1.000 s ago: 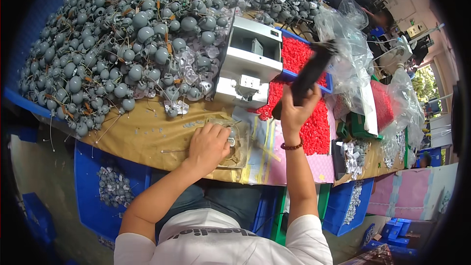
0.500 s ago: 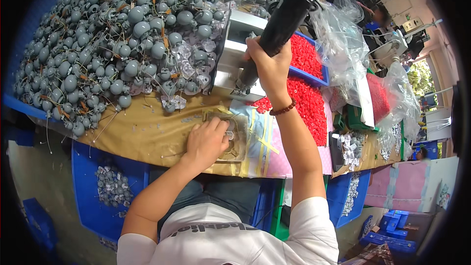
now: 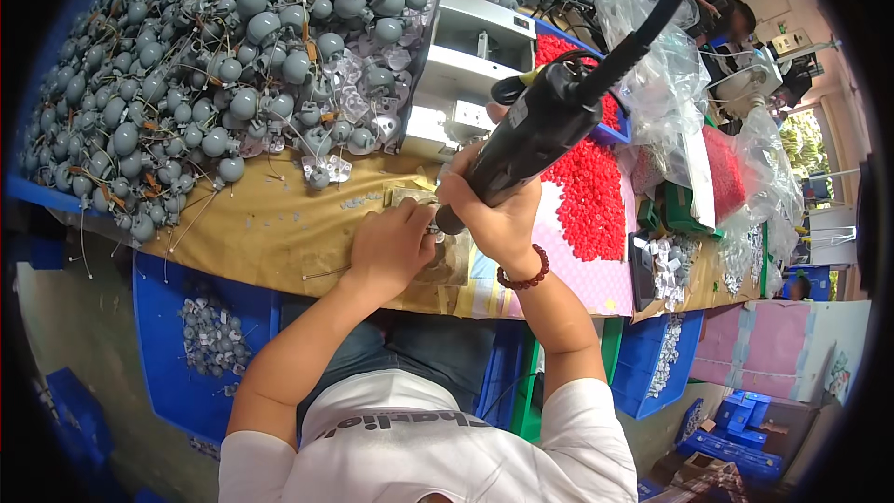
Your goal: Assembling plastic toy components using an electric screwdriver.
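My right hand is wrapped round a black electric screwdriver with a thick cable at its upper end. The tool slants down to the left, and its lower end is right by the fingertips of my left hand. My left hand lies low over a clear, flat plate taped to the bench, its fingers curled together and pressing down. What sits under those fingers is mostly hidden; a thin wire sticks out to their left. The tool's tip is also hidden.
A big heap of grey ball-shaped parts with wires fills the left and back. Behind the plate stands an open metal box. Small red pieces lie at right, near plastic bags. Blue bins stand below the bench edge.
My right hand has brought the screwdriver from the metal box toward me and down to my left hand's fingertips. My left hand has stayed almost in place over the plate.
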A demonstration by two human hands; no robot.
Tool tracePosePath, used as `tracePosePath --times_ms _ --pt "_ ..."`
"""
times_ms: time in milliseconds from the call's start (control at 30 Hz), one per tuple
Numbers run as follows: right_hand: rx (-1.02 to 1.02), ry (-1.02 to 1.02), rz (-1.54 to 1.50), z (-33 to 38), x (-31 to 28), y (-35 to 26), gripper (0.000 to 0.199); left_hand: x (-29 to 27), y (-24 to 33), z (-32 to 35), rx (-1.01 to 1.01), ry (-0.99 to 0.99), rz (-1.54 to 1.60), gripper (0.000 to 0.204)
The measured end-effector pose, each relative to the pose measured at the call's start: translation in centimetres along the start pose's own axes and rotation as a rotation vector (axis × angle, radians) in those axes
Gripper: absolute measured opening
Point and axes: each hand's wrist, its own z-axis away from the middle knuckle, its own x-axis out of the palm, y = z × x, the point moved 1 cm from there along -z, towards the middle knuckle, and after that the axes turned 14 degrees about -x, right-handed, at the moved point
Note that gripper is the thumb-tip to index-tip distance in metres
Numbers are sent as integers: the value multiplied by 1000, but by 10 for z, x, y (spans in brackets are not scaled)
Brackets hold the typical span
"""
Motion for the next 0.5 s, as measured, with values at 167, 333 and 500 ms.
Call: tracePosePath --times_ms 167,333,500 --pt "-15 -69 89 5 -5 -1 81 1 -1 -1 5 10 10 33" --pt "-125 -118 99 13 -5 1 67 3 -5 -1 22 -23 -17 35" --pt "-154 -226 180 32 -11 18 58 1 -6 -1 53 -20 13 37"
